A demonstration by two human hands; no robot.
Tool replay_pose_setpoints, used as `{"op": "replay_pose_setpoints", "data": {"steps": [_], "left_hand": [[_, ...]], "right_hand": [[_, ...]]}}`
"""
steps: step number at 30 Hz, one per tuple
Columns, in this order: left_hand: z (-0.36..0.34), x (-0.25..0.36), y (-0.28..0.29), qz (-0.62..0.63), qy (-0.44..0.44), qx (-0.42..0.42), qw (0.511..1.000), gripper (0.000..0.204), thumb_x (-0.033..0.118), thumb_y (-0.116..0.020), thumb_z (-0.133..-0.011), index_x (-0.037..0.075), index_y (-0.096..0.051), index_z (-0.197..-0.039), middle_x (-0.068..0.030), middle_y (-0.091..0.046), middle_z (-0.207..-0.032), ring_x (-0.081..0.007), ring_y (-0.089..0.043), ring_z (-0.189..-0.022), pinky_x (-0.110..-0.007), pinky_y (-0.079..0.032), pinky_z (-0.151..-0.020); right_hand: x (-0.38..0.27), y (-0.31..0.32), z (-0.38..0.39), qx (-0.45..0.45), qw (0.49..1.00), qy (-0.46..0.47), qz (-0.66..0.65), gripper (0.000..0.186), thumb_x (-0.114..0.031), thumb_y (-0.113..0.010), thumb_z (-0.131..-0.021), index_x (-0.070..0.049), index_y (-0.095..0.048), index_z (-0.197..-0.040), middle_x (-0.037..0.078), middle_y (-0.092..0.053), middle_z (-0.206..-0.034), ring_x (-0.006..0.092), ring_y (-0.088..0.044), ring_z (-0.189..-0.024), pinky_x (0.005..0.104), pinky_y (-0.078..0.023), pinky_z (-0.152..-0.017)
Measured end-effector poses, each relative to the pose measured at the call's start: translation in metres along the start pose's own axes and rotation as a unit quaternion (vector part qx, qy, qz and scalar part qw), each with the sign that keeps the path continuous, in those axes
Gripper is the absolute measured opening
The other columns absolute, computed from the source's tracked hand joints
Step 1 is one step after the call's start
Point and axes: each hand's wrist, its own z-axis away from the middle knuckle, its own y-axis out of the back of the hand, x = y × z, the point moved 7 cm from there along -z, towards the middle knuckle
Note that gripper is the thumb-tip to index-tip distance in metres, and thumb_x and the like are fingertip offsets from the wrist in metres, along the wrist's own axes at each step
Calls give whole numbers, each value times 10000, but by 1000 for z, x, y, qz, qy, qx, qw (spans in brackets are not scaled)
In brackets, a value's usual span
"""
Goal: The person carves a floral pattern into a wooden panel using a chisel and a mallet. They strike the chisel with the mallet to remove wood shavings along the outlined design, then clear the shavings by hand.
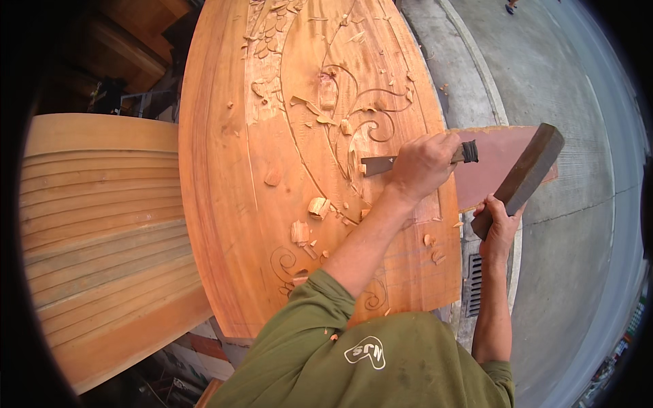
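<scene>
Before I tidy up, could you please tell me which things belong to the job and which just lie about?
Job: chisel in the left hand; wooden block in the right hand; carved panel.
Apparently lying about: loose chips; ridged wooden panel.

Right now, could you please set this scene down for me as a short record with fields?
Left hand: closed around a chisel, blade pointing left over the panel; edge contact is hard to tell
Right hand: gripping a dark wooden block, tilted, apart from the chisel
Work surface: wooden panel with carved scrolls
Debris: loose wood chips scattered on the panel
Left side: grooved wooden piece
Right side: reddish board, grey pavement, drain grate
</scene>
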Motion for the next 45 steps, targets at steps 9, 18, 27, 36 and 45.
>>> {"op": "replay_pose_setpoints", "data": {"steps": [9, 18, 27, 36, 45], "left_hand": [[2, -7, -2, 2, 10, -9, 1000, 298, 164, -853, -853, 104, -663, -1074, -85, -739, -908, -314, -775, -841, -449, -635, -720], [5, -7, 7, -17, 11, 13, 1000, 279, 164, -872, -856, 118, -660, -1031, -62, -732, -861, -298, -777, -829, -436, -640, -676], [8, -9, 2, -30, 16, -5, 999, 300, 158, -877, -842, 125, -688, -1074, -68, -730, -866, -298, -778, -836, -435, -638, -694], [7, -10, 6, -36, -5, 17, 999, 292, 169, -872, -845, 117, -674, -1053, -70, -725, -844, -287, -777, -789, -435, -626, -659], [9, -14, 6, -32, 0, 14, 999, 269, 172, -857, -875, 115, -658, -1047, -82, -726, -842, -310, -775, -790, -448, -623, -662]], "right_hand": [[-9, -1, -5, -13, 999, -11, 48, 832, -103, -770, -919, -85, -430, -1679, 22, -669, -1032, 117, -639, -757, 289, -568, -694], [-16, -3, 3, -60, 989, 21, 134, 738, -80, -774, -943, -77, -470, -1615, 3, -664, -933, 95, -641, -726, 287, -559, -648], [-9, -11, 15, -110, 977, 15, 185, 869, -64, -744, -901, -92, -403, -1700, 40, -680, -1225, 123, -641, -897, 272, -552, -827], [-10, -22, 20, -141, 959, 49, 240, 947, -75, -749, -898, -129, -353, -1757, 10, -675, -1083, 106, -602, -854, 258, -526, -796], [8, -24, 22, -150, 960, -32, 233, 963, -56, -724, -842, -59, -360, -1734, 126, -611, -1484, 213, -598, -1300, 313, -495, -1089]]}}
